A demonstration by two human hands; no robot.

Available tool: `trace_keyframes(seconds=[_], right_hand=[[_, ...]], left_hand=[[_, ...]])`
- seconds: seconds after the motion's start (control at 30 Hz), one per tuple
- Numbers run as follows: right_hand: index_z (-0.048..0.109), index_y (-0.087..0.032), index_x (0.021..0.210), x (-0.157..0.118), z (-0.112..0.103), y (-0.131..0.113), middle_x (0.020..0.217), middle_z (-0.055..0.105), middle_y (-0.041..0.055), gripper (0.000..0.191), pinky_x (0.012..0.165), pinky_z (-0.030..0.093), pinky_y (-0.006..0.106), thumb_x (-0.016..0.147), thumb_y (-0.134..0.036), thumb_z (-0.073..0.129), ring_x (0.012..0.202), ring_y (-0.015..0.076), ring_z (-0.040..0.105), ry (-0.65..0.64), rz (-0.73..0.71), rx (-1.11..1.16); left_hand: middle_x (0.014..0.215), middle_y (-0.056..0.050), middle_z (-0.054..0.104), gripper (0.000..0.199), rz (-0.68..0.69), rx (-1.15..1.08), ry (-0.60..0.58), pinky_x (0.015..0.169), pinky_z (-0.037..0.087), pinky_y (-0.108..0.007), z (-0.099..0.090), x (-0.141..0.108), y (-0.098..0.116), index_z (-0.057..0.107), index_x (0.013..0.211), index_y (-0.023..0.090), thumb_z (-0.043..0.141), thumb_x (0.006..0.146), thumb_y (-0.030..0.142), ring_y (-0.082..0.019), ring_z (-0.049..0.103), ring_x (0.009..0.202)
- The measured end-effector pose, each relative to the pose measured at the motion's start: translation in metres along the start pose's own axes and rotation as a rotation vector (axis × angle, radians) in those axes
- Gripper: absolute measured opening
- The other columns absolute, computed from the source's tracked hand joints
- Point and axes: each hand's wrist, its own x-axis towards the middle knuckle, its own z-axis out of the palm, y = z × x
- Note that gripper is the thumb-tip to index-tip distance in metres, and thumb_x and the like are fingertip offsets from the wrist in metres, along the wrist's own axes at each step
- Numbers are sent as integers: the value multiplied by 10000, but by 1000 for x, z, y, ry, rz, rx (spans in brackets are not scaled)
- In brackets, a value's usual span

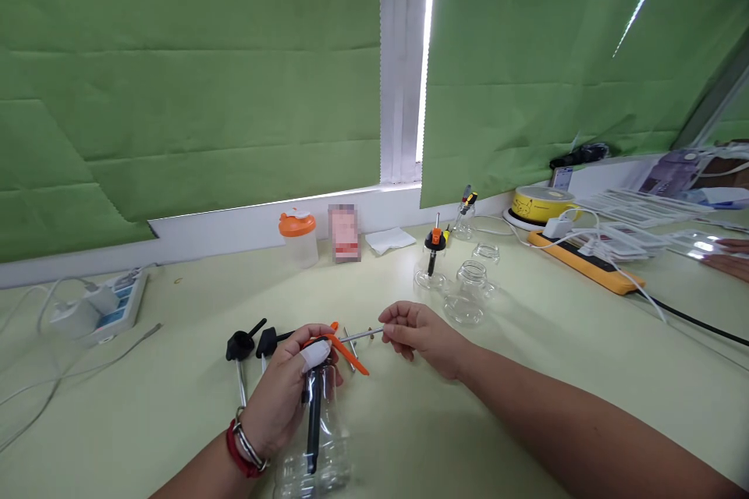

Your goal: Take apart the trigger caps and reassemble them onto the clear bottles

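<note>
In my left hand (284,386) is a black bottle top with an orange lever (348,355), gripped near its cap with a white-wrapped thumb. A black tube (314,421) runs down from it inside a clear bottle (333,456). My right hand (415,335) pinches the far end of a thin metal rod (363,334), whose other end meets the orange and black top. Where the rod enters is hidden. Behind the fingers lie a few small metal pieces (349,343). Beside my left hand are two black heads, one with a metal stem (241,351) and another partly covered (268,341).
Clear jars (465,300) stand right of centre, near a jar with a black and orange top (434,242). An orange-lidded cup (299,238) is at the back. Power strips lie left (126,308) and right (591,261). Another person's hand (729,257) shows far right.
</note>
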Motion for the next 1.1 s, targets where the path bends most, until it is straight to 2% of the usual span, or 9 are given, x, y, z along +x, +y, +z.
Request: trace_keyframes(seconds=[0.1, 0.23, 0.33, 0.4, 0.57, 0.73, 0.93, 1.0, 1.1], right_hand=[[563, -149, 748, 1, -1, 1, 623, 596, 1, 376, 427, 303, 204, 756, -517, 641, 471, 63, 427, -16, 44, -37], [589, -153, 866, 2, -2, 0, 727, 626, 10, 396, 443, 353, 199, 656, -442, 761, 551, 83, 500, -23, -13, -15], [573, -146, 784, 1, -1, 1, 671, 625, 20, 405, 402, 317, 196, 749, -543, 646, 489, 74, 475, -15, 54, -29], [556, -147, 730, 1, -1, 1, 617, 610, 8, 399, 402, 311, 193, 764, -537, 631, 456, 62, 445, -13, 70, -48], [594, -149, 772, 2, -1, 0, 643, 610, -10, 298, 495, 419, 234, 660, -368, 762, 522, 87, 515, 5, -68, -36], [627, -144, 799, 2, 2, -2, 655, 604, -10, 279, 576, 476, 259, 682, -363, 754, 575, 101, 550, 33, -167, -54], [579, -137, 709, 2, 5, 4, 598, 594, 17, 452, 399, 379, 215, 809, -577, 551, 438, 83, 484, 23, 20, -72], [574, -148, 725, 3, 5, 6, 601, 595, 6, 411, 402, 364, 202, 791, -553, 586, 437, 74, 472, 38, 46, -99], [583, -161, 763, 4, 5, 5, 641, 594, -10, 296, 471, 412, 217, 730, -437, 683, 497, 83, 507, 66, -19, -97]], left_hand=[[713, 0, 614, 277, 6, 9, -21, 502, 452, -267, -1, 1, -1, 582, 970, 194, 670, 727, 293, -155, 604, 539], [724, -11, 620, 281, 5, 10, -24, 504, 452, -269, -2, 2, -1, 581, 977, 187, 666, 732, 293, -157, 608, 539], [722, -8, 619, 285, 5, 2, -19, 513, 454, -273, -2, 3, 0, 579, 986, 190, 664, 737, 298, -156, 609, 539], [718, -8, 618, 286, -1, 6, -23, 505, 450, -272, -1, 3, 0, 580, 979, 187, 669, 731, 296, -158, 609, 535], [712, -4, 619, 286, -10, -15, -21, 495, 445, -266, 0, 2, 3, 589, 965, 183, 682, 716, 288, -153, 606, 527], [663, 1, 605, 267, -40, -61, -22, 468, 423, -264, 1, 2, 7, 573, 923, 173, 680, 725, 318, -159, 590, 490], [653, 1, 601, 266, -44, -65, -22, 476, 431, -266, 0, 3, 5, 566, 939, 171, 679, 735, 299, -161, 591, 493], [671, -3, 606, 249, -45, -58, -27, 484, 442, -271, 0, 4, 2, 564, 940, 173, 668, 750, 295, -159, 594, 499], [678, -3, 604, 227, -41, -44, -31, 475, 451, -273, -2, 6, 1, 563, 937, 173, 652, 768, 295, -158, 591, 497]])
